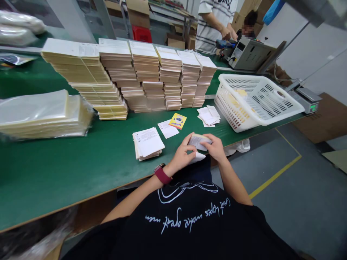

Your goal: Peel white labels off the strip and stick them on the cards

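Observation:
Both hands meet at the front edge of the green table. My right hand [216, 147] is closed on a small stack of printed cards [199, 141], thumb on top. My left hand [184, 153] pinches a white card [199, 157] just below that stack, and its fingertips reach the stack's left side. Left of the hands lies a pile of white printed cards [148, 142]. Between pile and hands, a yellow card with a blue picture [178, 121] overlaps a single white card [167, 130]. Farther right is a loose heap of white cards [208, 116].
Tall card stacks [151, 72] line the table's back. A white plastic basket [252, 119] stands right, with a few yellow items inside. Plastic-wrapped sheets [38, 112] lie left. Across the table, a person in a striped shirt [214, 27] works by a grey machine [252, 52].

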Demonstrator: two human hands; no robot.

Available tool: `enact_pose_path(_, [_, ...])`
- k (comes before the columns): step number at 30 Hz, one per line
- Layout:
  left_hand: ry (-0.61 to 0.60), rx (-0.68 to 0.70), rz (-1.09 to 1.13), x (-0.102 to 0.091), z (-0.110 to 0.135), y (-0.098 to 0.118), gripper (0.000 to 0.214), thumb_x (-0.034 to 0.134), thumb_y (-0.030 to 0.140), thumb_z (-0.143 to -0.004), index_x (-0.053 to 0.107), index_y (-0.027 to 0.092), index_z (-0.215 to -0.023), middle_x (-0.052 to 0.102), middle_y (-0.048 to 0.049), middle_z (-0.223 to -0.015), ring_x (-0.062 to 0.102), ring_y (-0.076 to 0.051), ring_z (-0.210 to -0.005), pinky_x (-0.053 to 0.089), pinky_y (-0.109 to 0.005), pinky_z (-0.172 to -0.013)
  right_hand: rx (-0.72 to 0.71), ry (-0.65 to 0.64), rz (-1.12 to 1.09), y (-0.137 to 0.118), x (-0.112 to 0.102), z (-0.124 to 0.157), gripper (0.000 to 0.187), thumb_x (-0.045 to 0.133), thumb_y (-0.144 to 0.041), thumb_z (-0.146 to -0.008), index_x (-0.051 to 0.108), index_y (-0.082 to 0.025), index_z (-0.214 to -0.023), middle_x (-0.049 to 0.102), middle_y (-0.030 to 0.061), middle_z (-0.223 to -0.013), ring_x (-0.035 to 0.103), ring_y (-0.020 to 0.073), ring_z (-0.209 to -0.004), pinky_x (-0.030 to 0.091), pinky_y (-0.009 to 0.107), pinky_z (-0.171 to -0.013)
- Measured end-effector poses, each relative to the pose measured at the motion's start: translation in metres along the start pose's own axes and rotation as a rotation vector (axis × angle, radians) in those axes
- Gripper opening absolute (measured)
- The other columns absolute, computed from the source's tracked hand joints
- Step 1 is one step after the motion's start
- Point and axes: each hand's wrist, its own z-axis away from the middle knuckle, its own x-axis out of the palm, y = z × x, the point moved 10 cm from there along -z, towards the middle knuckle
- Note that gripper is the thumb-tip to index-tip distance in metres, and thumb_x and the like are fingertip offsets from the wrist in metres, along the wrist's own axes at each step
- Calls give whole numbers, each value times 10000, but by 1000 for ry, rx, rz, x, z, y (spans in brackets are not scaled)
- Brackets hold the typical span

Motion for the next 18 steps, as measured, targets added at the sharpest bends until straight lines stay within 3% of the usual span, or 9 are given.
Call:
enact_pose_path(4, [56,12,-102,3,13,-6,149,555,145,-769,667,177,-675,332,-64,-1547,356,-312,-1398,373,-548,-1108,162,256,11,20,-43,-72,360,552,-301,-794,646,-110,-1085,710,101,-1041,668,224,-910,551,327,-760])
enact_pose_path(8, [85,47,-204,4,23,-9,156,546,112,-765,654,169,-668,402,-91,-1492,398,-309,-1347,441,-549,-1047,330,343,134,38,-58,-138,384,615,-267,-772,647,-51,-1088,713,149,-1047,670,257,-938,551,330,-726])
enact_pose_path(12, [116,133,-247,0,29,-3,160,543,93,-778,646,165,-680,440,-114,-1452,416,-300,-1320,480,-521,-1009,486,327,318,59,-57,-151,367,777,-256,-635,691,-64,-936,671,219,-1147,568,347,-1181,493,436,-919])
enact_pose_path(14, [129,166,-252,-1,32,0,166,536,88,-786,643,166,-686,455,-118,-1436,424,-299,-1308,492,-515,-994,539,308,386,68,-58,-151,449,819,-273,-597,682,-67,-972,615,251,-1244,502,372,-1261,435,494,-993])
enact_pose_path(18, [138,230,-262,-2,37,6,166,534,89,-794,641,170,-697,477,-122,-1408,430,-307,-1296,493,-519,-987,596,235,429,78,-59,-160,575,855,-308,-586,645,-12,-1032,634,275,-1180,586,368,-1137,457,497,-951])
